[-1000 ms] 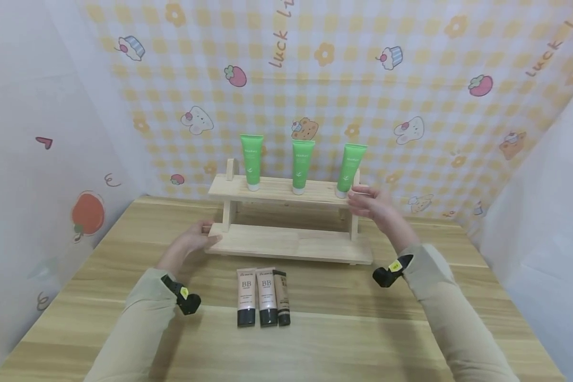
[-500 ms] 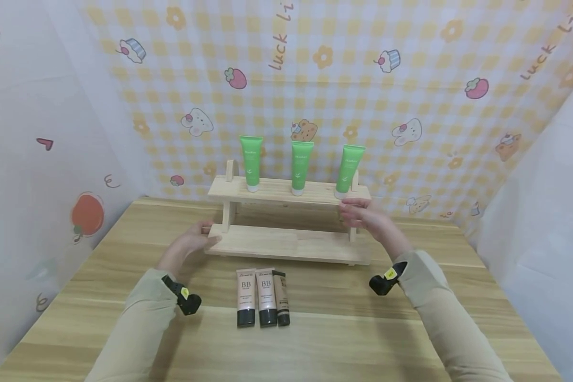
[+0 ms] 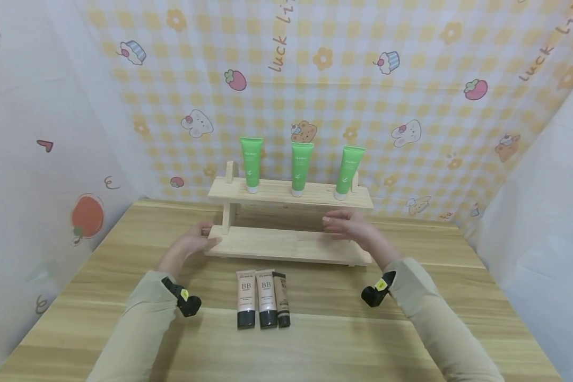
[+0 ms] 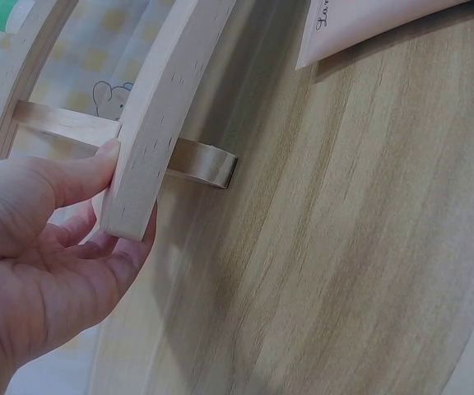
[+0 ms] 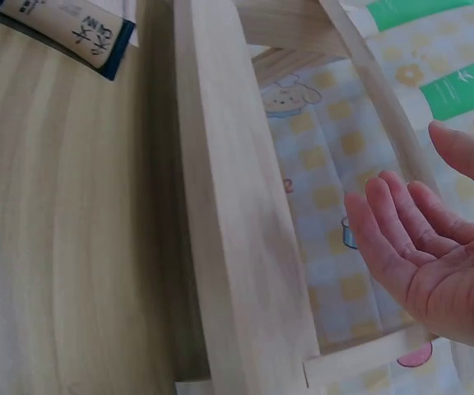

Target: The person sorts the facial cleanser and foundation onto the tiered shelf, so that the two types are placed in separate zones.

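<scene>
A two-tier wooden shelf (image 3: 258, 241) stands on the table, its lower board gripped at the left end by my left hand (image 3: 193, 241). In the left wrist view the thumb lies on top of that board end and the fingers curl beneath. My right hand (image 3: 350, 228) hovers in front of the shelf's right part, fingers loosely extended and holding nothing. On the upper board stand three green tubes with white caps: a left tube (image 3: 252, 164), a middle tube (image 3: 301, 168) and a right tube (image 3: 348, 172), which leans slightly.
In front of the shelf, two pink BB cream tubes (image 3: 246, 298) and a narrower tan tube (image 3: 281, 298) lie side by side on the wooden table (image 3: 324, 345), black caps toward me. Behind the shelf hangs a yellow checked cloth (image 3: 344, 101); white sheets flank both sides.
My right hand has left the base of the right green tube and moved down and left, in front of the shelf. The left hand has kept its grip on the lower board.
</scene>
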Tool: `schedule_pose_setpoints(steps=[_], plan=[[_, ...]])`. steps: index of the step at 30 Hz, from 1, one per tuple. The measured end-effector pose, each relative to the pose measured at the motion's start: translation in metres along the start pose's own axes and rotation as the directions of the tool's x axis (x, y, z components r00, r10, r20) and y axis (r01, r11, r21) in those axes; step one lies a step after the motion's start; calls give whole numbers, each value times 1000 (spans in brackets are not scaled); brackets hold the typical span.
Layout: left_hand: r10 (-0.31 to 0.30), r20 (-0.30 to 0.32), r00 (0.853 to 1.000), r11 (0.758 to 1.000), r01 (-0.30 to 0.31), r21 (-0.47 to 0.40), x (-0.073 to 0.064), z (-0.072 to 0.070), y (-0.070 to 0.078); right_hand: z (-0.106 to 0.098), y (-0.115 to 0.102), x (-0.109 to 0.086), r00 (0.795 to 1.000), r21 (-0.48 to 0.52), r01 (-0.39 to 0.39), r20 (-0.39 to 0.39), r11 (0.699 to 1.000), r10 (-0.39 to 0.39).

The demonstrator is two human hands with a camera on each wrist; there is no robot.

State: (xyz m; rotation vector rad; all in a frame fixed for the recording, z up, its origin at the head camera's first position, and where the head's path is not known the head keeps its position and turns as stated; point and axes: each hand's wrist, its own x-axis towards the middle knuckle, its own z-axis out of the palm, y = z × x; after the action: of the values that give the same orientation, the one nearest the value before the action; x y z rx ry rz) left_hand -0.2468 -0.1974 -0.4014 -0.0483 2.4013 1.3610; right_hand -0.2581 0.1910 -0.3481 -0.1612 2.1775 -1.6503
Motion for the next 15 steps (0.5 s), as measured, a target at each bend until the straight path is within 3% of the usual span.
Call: schedule_pose_setpoints(steps=[8, 15], plan=[[-14, -3, 1000, 1000, 14, 16, 1, -1, 1, 16, 3, -2, 997, -24, -41, 63, 999, 43], [-16, -3, 1000, 1000, 16, 19, 3, -1, 0, 24, 6, -1, 985, -114, -75, 144, 991, 91]])
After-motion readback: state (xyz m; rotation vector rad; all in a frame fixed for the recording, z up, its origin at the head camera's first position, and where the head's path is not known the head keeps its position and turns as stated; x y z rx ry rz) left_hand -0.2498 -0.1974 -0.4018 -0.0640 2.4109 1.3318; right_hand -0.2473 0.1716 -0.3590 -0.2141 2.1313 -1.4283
